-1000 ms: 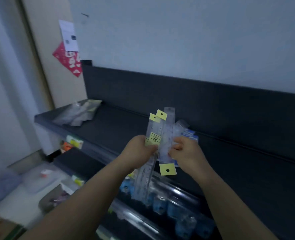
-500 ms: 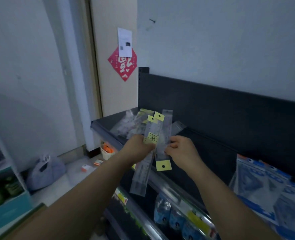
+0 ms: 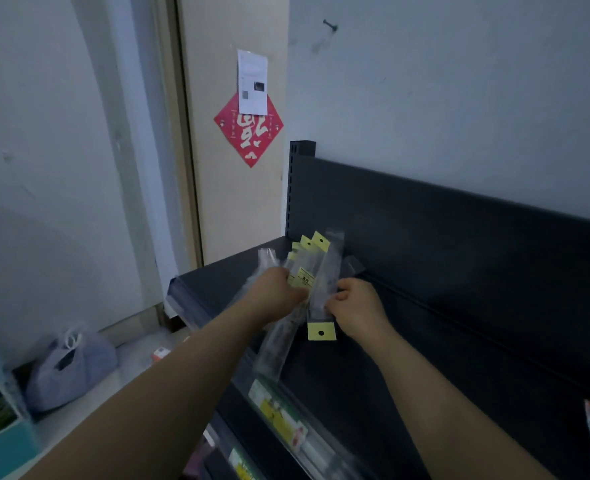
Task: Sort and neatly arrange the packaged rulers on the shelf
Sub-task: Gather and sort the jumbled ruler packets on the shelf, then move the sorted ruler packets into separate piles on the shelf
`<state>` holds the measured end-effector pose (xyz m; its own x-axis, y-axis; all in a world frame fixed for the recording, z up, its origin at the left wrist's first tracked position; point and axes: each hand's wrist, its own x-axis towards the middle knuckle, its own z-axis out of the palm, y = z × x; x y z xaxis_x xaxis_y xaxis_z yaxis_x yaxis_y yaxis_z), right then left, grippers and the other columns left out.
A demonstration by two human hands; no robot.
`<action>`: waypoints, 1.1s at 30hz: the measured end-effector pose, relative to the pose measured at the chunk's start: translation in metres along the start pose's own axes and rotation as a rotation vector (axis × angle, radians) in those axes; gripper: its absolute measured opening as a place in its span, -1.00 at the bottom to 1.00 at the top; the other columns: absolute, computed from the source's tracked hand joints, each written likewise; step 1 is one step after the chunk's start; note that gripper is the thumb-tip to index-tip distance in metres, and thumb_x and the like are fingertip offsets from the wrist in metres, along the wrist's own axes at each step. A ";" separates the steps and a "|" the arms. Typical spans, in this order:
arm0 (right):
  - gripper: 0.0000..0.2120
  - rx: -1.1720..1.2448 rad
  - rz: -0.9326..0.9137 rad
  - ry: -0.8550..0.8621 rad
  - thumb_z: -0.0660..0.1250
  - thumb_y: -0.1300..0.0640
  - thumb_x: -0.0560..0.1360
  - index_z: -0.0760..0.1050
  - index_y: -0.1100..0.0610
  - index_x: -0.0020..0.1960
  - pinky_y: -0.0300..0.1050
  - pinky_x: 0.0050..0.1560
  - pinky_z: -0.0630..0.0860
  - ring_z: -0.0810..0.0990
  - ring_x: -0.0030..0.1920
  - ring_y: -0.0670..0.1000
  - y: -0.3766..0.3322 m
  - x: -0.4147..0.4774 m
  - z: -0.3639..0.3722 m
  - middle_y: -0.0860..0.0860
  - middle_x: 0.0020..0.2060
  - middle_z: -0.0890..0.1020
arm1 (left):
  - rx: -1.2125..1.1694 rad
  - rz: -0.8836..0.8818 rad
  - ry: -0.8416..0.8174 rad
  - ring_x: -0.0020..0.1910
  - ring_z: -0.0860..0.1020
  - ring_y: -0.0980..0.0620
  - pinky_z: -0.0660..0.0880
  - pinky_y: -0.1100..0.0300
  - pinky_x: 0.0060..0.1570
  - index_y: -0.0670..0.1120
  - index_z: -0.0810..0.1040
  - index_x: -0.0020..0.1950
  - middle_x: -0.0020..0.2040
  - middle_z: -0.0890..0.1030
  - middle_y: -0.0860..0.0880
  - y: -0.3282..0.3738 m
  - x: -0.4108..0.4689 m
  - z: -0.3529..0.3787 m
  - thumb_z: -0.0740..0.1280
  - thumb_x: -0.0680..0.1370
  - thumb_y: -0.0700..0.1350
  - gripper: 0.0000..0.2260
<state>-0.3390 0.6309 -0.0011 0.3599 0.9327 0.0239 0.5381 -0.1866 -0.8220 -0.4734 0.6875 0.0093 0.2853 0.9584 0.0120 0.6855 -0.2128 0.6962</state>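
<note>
- Grey wall and a door with a red diamond sticker (image 3: 248, 129) sit behind the dark metal shelf (image 3: 460, 289).
- Your left hand (image 3: 279, 296) grips a fanned bundle of packaged rulers (image 3: 304, 277) just above the shelf's left end.
- Your right hand (image 3: 359, 306) pinches one pack (image 3: 323, 289), its yellow header (image 3: 321, 332) pointing down.
- Likely step is squaring the bundle.
- Flip the reversed pack so all headers match, tap the edges flush, then lay the bundle flat.
- The sleeves look slippery, so pinch firmly.

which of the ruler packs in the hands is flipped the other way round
The ruler pack beside the right hand: its yellow tab hangs at the bottom, while the other packs have theirs on top.
</note>
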 end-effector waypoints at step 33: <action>-0.53 -0.669 0.115 0.415 0.20 0.01 0.59 0.28 0.08 0.47 -0.26 0.34 0.23 0.36 0.38 -0.04 0.027 -0.111 -0.042 -0.02 0.42 0.38 | 0.305 0.911 -0.101 0.13 0.46 -0.01 0.43 0.10 0.10 0.01 0.48 0.22 0.14 0.54 0.02 0.021 -0.032 0.049 0.18 0.58 0.15 -0.68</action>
<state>-0.3319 0.5089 -0.0021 0.6248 0.7298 0.2774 0.7764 -0.5433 -0.3194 -0.4354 0.6428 -0.0119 0.8403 0.3834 0.3832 0.3133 -0.9204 0.2338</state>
